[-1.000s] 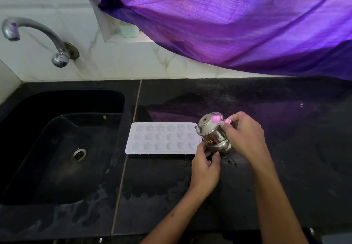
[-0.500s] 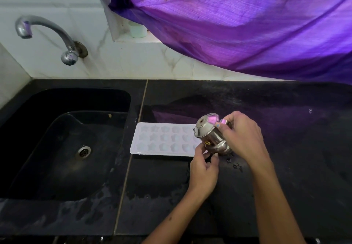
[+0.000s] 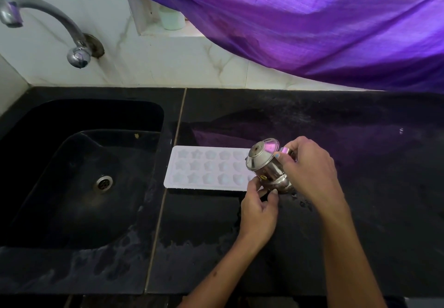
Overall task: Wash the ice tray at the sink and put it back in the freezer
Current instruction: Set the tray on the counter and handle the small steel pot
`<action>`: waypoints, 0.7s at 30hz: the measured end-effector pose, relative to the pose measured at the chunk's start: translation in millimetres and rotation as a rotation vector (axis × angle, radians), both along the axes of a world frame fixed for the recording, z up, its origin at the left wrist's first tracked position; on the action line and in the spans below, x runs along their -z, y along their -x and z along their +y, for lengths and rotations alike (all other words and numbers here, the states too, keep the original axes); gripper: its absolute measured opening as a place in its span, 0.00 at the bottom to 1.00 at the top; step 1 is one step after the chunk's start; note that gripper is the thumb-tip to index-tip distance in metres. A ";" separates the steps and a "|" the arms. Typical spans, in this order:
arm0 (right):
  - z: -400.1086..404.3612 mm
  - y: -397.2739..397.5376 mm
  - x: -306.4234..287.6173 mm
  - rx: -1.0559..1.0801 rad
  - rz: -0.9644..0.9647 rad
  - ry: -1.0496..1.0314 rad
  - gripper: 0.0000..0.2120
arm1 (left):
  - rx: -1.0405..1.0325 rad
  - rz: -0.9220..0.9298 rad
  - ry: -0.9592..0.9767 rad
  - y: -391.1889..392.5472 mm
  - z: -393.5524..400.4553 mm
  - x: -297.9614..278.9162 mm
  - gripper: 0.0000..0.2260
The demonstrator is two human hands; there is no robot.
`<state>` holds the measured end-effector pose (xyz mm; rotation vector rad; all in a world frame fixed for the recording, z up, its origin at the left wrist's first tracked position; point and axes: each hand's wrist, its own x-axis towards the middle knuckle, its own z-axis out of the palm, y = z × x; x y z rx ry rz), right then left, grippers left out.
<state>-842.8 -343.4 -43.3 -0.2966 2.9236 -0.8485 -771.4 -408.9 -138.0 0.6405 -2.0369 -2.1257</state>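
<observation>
A white ice tray point(image 3: 209, 168) with star, flower and heart moulds lies flat on the black counter point(image 3: 360, 163), just right of the black sink point(image 3: 79, 175). My right hand point(image 3: 310, 166) grips a small lidded steel pot point(image 3: 266, 163) by its handle and holds it tilted over the tray's right end. My left hand point(image 3: 259, 209) pinches the pot's lower rim from below. The tray's right end is hidden behind the pot and hands.
A curved steel tap point(image 3: 48, 24) juts from the white tiled wall above the sink; no water runs. A purple curtain point(image 3: 312, 19) hangs over the back right. A pale cup point(image 3: 171, 20) stands on the window ledge. The counter's front is wet.
The pot and both hands have stayed over the tray's right end, with the pot tilted slightly more. My view has shifted a little to the left and down.
</observation>
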 end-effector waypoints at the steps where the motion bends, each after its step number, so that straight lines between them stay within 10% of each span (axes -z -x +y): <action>1: -0.2 0.4 1.1 0.002 -0.001 -0.001 0.02 | -0.005 -0.006 -0.004 0.2 0.1 0.2 0.14; 21: -0.9 -2.3 9.1 0.092 -0.061 0.100 0.03 | -0.024 0.038 -0.068 -5.3 -3.9 9.8 0.18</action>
